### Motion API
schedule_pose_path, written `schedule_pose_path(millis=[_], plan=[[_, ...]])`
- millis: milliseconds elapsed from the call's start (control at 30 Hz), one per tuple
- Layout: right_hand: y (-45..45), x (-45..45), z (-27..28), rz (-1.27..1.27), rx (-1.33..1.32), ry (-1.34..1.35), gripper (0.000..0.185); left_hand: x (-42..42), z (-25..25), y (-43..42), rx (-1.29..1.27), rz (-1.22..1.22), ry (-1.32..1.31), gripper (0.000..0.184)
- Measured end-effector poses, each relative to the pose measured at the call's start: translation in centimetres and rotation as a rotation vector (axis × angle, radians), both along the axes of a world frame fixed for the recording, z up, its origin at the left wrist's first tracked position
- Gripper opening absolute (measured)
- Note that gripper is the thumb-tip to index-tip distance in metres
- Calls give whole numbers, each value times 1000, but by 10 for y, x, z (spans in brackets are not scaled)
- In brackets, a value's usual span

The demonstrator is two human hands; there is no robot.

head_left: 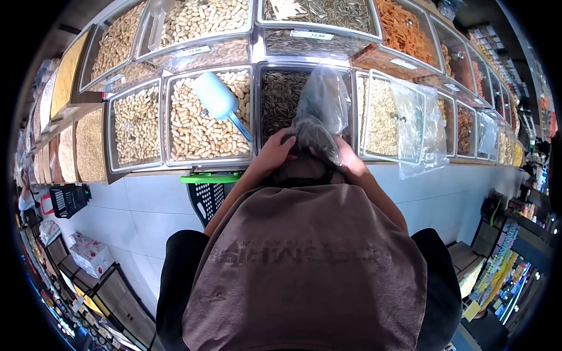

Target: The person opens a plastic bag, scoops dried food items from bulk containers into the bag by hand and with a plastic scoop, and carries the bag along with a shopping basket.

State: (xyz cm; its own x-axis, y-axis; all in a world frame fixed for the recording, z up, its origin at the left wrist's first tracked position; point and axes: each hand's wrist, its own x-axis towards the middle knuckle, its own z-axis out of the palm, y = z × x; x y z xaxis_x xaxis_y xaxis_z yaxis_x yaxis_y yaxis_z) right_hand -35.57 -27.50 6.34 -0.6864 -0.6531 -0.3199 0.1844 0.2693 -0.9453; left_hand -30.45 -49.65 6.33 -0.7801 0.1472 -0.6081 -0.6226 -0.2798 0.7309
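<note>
A clear plastic bag (325,100) stands up over the bin of dark striped sunflower seeds (280,96) in front of me. My left hand (276,153) is closed at the left side of the bag's bunched, darker lower part. On the other side my right hand (349,159) grips the bag's lower right edge, its fingers partly hidden by the plastic. What is inside the bag I cannot make out clearly. A light blue scoop (218,98) lies on the peanuts in shell (202,137) in the bin to the left.
A clear lid (386,114) with a loose sheet of plastic (430,131) covers the bin at right. Further bins of peanuts (136,126) and orange dried strips (401,32) line the counter. Below it, a black basket with a green handle (211,178) stands on my left.
</note>
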Motion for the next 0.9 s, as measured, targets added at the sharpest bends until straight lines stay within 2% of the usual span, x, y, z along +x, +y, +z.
schedule_pose_path(millis=[33, 67, 100, 133, 167, 200, 233, 333, 400, 433, 500, 533, 633, 667, 700, 767, 900], plan=[[2, -3, -9, -1, -2, -1, 43, 1, -11, 0, -148, -28, 109, 32], [6, -6, -23, -193, -335, -575, 41, 2, -21, 0, -296, -56, 219, 29], [3, -8, -20, -384, -668, -1149, 39, 1, -21, -3, -298, -58, 219, 29], [3, -9, -16, -385, -671, -1148, 39, 0, -21, -6, -495, -159, 304, 27], [5, -10, -11, -510, -545, -1072, 39, -2, -21, -8, -692, -261, 390, 25], [3, -13, 2, -629, -416, -991, 39, -4, -23, -10, -692, -261, 391, 25], [2, -15, 13, -678, -452, -888, 42, -4, -27, -11, -765, -300, 414, 24], [20, -28, 19, -622, -445, -738, 48, -4, -28, -15, -840, -351, 422, 23], [26, -35, 35, -483, -91, -250, 53, -5, -26, -12, -833, -366, 420, 23], [27, -37, 33, -490, -90, -245, 53, -4, -26, -11, -814, -300, 430, 23], [24, -39, 24, -393, 157, -36, 57, -5, -23, -10, -793, -233, 444, 23], [18, -37, 21, -422, 246, 28, 54, -6, -19, -11, -791, -262, 425, 24], [2, -37, 25, -382, 290, 147, 47, -6, -25, -12, -799, -268, 439, 25], [-4, -36, 30, -370, 396, 209, 30, -4, -28, -14, -809, -260, 474, 25], [-6, -37, 32, -364, 394, 208, 30, -2, -24, -15, -813, -255, 469, 25], [-8, -42, 36, -295, 263, 514, 15, -2, -16, -15, -825, -191, 465, 24], [13, -60, 67, -266, 221, 575, 10, 2, 39, -20, -830, -72, 476, 24]])
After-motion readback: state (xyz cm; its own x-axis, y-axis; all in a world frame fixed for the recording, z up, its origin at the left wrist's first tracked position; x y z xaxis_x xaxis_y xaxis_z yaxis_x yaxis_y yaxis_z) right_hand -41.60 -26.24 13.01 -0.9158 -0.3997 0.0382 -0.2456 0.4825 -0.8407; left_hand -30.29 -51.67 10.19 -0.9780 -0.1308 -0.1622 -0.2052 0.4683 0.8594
